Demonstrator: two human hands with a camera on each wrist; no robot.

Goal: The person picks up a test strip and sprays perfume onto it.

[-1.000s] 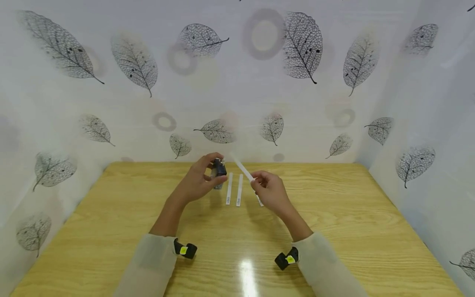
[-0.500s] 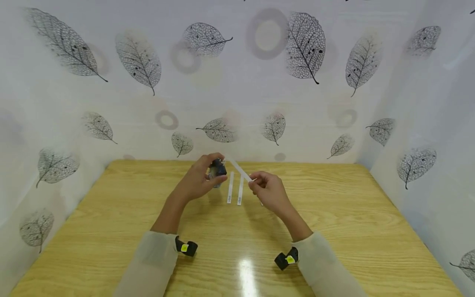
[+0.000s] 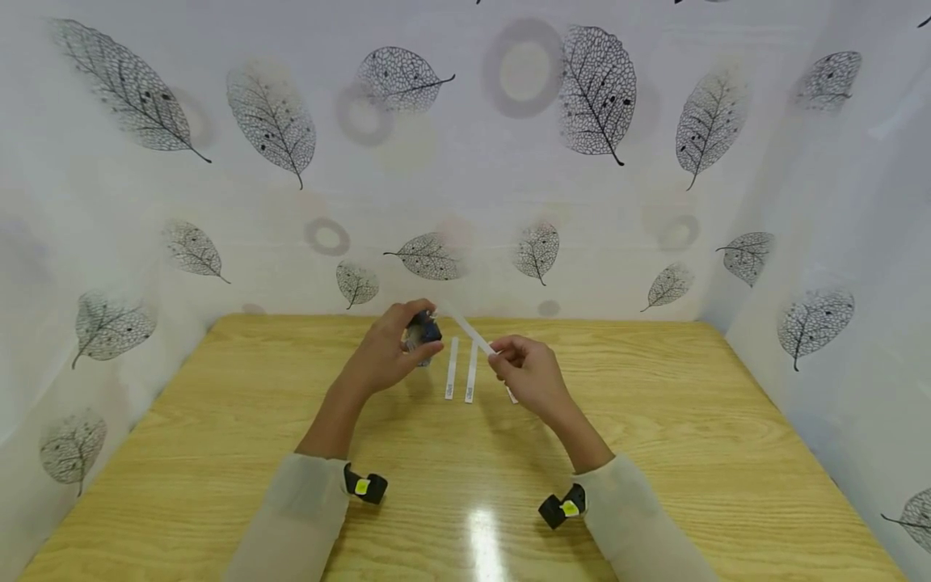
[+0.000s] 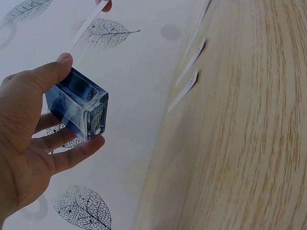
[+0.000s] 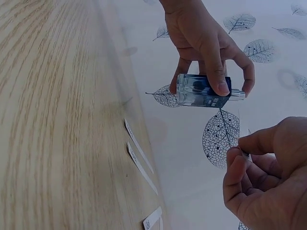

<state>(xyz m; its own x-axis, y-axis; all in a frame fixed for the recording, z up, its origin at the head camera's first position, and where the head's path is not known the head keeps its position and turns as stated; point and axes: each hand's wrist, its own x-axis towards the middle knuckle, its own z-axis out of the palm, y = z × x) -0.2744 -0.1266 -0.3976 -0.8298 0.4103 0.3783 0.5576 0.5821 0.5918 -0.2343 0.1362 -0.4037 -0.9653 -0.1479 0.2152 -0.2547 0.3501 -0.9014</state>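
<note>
Above the table, my left hand (image 3: 381, 352) grips a square blue glass perfume bottle (image 3: 427, 327) between thumb and fingers. The right wrist view shows the index finger at the silver sprayer (image 5: 237, 95) of the bottle. My right hand (image 3: 534, 378) pinches one end of a white paper test strip (image 3: 471, 333). The strip's free end points up and left toward the bottle's top, apart from it as far as I can see. In the left wrist view the bottle (image 4: 79, 103) looks tilted, with its thick clear base toward the camera.
Beneath the hands lie a white paper strip (image 3: 452, 369), a second strip (image 3: 469, 380) and a third strip (image 3: 512, 394), partly hidden by the right hand. The wooden table (image 3: 655, 453) meets a leaf-patterned curtain (image 3: 465, 178) at its back edge.
The strip in my right hand has shifted slightly left, its free end closer to the bottle's top. My left hand keeps its grip on the bottle, nearly still.
</note>
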